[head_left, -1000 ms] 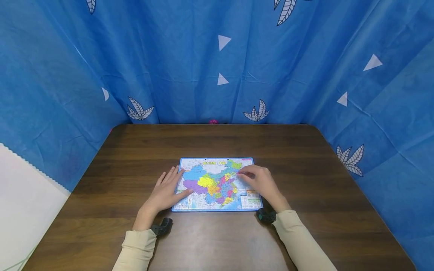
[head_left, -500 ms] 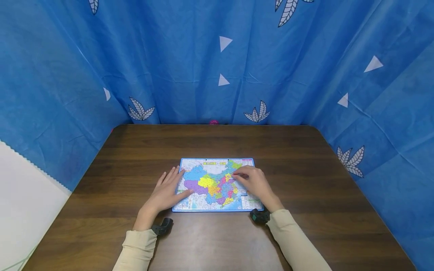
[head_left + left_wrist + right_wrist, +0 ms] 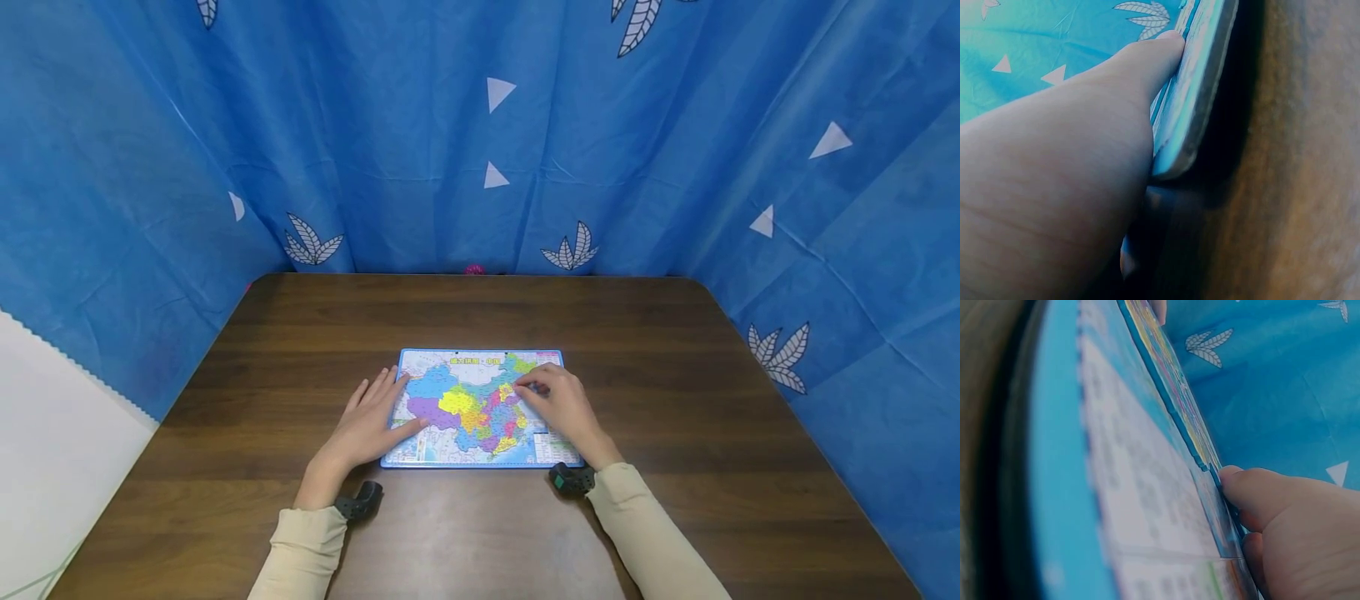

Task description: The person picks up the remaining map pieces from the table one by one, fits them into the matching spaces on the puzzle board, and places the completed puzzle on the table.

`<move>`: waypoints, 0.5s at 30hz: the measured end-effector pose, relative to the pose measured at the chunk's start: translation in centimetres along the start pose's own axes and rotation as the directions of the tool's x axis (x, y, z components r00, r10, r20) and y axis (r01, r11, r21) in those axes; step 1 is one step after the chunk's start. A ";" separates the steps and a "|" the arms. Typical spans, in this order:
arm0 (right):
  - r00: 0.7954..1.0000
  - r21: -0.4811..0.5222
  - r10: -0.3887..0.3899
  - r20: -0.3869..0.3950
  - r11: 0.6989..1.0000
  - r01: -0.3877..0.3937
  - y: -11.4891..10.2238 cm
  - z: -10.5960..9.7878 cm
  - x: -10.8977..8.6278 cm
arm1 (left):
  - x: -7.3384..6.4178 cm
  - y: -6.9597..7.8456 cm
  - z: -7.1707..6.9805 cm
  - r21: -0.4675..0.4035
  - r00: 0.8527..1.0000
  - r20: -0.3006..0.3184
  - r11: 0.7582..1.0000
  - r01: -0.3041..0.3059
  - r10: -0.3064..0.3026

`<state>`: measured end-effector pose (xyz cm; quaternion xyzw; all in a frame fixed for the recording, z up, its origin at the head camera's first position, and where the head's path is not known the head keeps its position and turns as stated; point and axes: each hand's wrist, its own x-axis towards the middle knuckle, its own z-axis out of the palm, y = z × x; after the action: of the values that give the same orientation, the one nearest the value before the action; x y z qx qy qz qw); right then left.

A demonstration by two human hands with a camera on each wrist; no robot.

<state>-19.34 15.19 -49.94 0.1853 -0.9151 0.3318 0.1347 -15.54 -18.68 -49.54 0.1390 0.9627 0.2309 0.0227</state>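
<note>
A blue-rimmed map puzzle board (image 3: 442, 454) with raised, brightly coloured pieces lies flat on the table. Over its left edge rests my left hand (image 3: 367, 425), fingers spread and straight, thumb reaching to the purple piece (image 3: 429, 410). My right hand (image 3: 566, 407) is above the board's right part, thumb and index finger pinched together at the upper right side of the coloured pieces. A small pinkish puzzle piece (image 3: 516, 387) shows at those fingertips, mostly hidden by them. In the right wrist view the thumb (image 3: 1260, 490) is right at the raised pieces' edge.
The dark wooden table (image 3: 480, 312) extends around the board on all sides. A blue curtain (image 3: 420, 125) with white leaf prints surrounds its back and sides. A white surface (image 3: 60, 467) is at the far left. Each wrist wears a black camera (image 3: 572, 480).
My right hand has moved a little left over the board, bringing its pinched fingertips from the pale sea area to the coloured pieces' edge. My left hand has stayed in place.
</note>
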 end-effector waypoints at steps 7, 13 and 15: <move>0.999 0.001 0.044 0.009 0.999 -0.044 0.0 0.1 0.0 | 0.0 0.0 -0.1 -0.007 1.000 -0.004 1.000 -0.005 0.005; 0.999 -0.006 0.044 0.015 0.999 -0.044 0.1 0.3 -0.1 | 0.0 0.0 0.0 -0.008 1.000 -0.006 1.000 -0.001 0.001; 0.999 -0.005 0.040 0.018 0.999 -0.040 0.1 0.3 -0.1 | 0.0 0.0 0.0 -0.007 1.000 -0.007 1.000 -0.003 0.003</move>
<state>-19.34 15.03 -50.24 0.1695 -0.9206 0.3307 0.1203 -15.50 -18.70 -49.57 0.1396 0.9618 0.2347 0.0197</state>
